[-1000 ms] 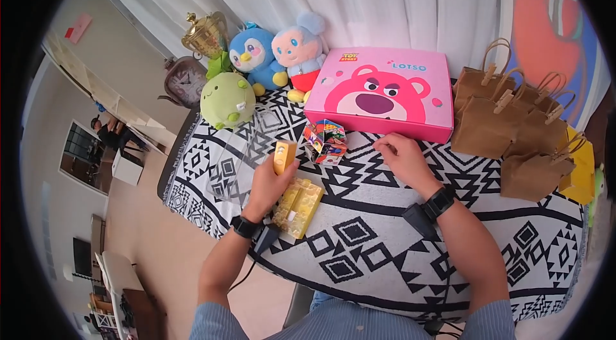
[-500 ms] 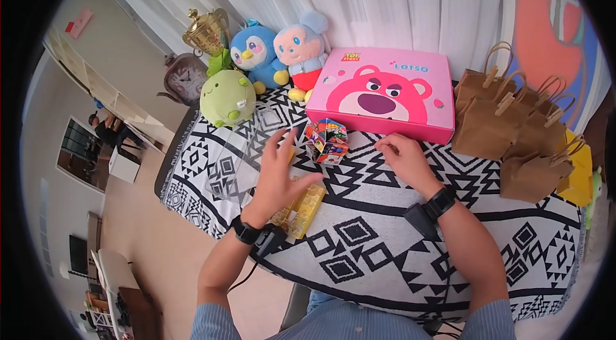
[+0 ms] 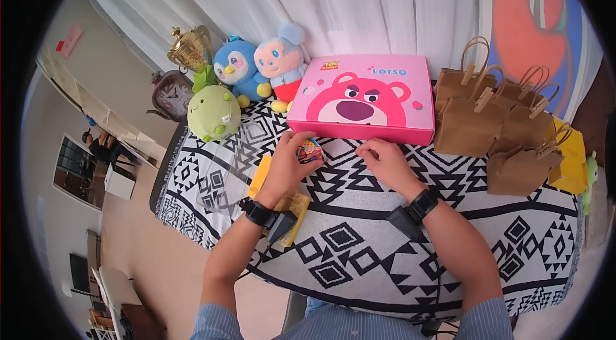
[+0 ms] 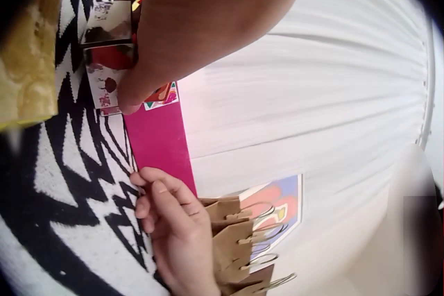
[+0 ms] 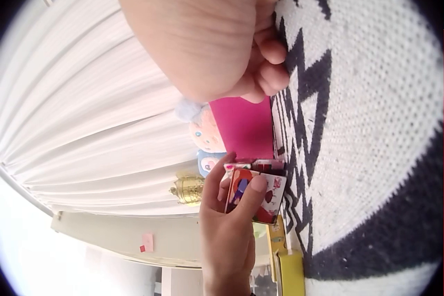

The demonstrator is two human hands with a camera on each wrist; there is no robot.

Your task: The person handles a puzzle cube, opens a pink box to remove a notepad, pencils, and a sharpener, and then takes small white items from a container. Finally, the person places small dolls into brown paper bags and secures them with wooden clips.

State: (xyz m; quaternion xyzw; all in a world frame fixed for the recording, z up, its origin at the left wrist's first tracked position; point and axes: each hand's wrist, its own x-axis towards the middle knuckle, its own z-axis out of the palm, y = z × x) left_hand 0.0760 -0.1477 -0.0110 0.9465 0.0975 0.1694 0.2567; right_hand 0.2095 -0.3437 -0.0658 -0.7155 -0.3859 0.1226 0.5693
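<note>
My left hand (image 3: 285, 165) is around a printed folding cube (image 3: 310, 151), its thumb on one side and fingers on the other in the right wrist view. The cube's faces (image 4: 107, 81) carry colourful pictures, and much of it is hidden behind the hand in the head view. My right hand (image 3: 389, 163) rests on the patterned cloth with fingers loosely curled, holding nothing. Just beyond both hands lies a pink box (image 3: 369, 93) with a bear's face on its lid. By my left wrist sit a yellow patterned box (image 3: 299, 215) and a narrow yellow piece (image 3: 259, 176), both partly covered by the arm.
A clear plastic case (image 3: 218, 189) lies to the left. Behind it stand a green plush (image 3: 213, 112), a blue plush (image 3: 240, 74), a pink-faced plush (image 3: 280, 61), a clock (image 3: 172, 95) and a gold trophy (image 3: 189, 48). Several brown paper bags (image 3: 471, 122) stand at right.
My left hand let go of the narrow yellow piece, opened, then moved forward and right onto the folding cube. My right hand has stayed by the pink box. The head view has shifted slightly.
</note>
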